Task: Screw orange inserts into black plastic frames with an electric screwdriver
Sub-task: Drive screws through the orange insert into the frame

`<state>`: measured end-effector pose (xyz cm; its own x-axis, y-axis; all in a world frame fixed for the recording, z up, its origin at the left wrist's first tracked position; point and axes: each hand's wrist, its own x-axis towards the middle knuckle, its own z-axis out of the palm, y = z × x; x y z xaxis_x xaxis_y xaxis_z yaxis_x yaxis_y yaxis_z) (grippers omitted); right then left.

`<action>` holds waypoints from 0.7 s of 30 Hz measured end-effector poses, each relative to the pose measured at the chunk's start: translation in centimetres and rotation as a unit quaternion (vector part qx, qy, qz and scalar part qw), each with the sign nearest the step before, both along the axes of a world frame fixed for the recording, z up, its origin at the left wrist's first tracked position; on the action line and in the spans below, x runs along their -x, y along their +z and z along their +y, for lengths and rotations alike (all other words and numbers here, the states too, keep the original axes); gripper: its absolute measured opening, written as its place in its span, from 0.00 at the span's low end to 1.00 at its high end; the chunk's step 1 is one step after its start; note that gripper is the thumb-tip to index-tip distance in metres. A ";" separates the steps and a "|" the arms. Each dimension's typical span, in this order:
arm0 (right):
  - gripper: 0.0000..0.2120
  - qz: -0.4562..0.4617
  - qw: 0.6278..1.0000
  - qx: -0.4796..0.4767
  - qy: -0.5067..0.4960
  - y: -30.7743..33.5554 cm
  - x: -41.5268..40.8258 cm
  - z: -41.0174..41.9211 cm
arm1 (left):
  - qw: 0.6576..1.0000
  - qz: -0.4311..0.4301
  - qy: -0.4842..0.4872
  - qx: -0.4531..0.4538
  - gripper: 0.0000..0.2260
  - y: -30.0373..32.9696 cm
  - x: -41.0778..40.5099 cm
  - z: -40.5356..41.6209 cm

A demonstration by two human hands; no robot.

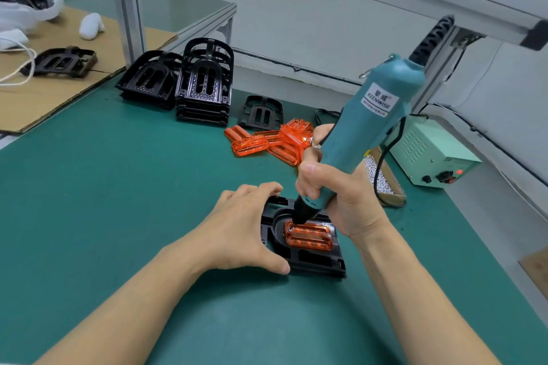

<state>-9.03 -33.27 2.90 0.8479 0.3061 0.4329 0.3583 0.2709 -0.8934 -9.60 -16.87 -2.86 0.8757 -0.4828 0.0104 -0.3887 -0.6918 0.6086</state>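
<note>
Just below the middle of the frame, a black plastic frame (308, 258) lies flat on the green mat (118, 187), with an orange insert (308, 236) seated in its oval recess. The black tip of a teal electric screwdriver (370, 127) meets the insert's upper left corner, the tool leaning up toward the right. The right hand (335, 192) wraps its fingers around the tool's lower barrel. The left hand (243, 225) clasps the frame's left side, fingers curled over the far edge and thumb at the near edge.

Behind, near the centre, a pile of loose orange inserts (267, 142) sits beside a single black frame (261, 112). Further left stand stacks of black frames (189, 83). At right, a pale green power box (430, 154) shows a red light, with a box of screws (382, 178) just beside it. Cardboard (44, 92) covers the upper left, carrying another dark frame (62, 62).
</note>
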 end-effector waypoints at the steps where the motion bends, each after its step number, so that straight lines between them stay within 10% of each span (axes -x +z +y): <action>1: 0.12 -0.002 1.000 0.005 0.006 0.0 0.0 0.1 | 1.000 0.000 0.000 0.001 0.50 0.0 0.0 0.0; 21: 0.15 0.008 0.998 -0.060 -0.013 1.5 0.2 -0.7 | 1.000 0.000 0.005 -0.017 0.48 0.3 0.1 0.1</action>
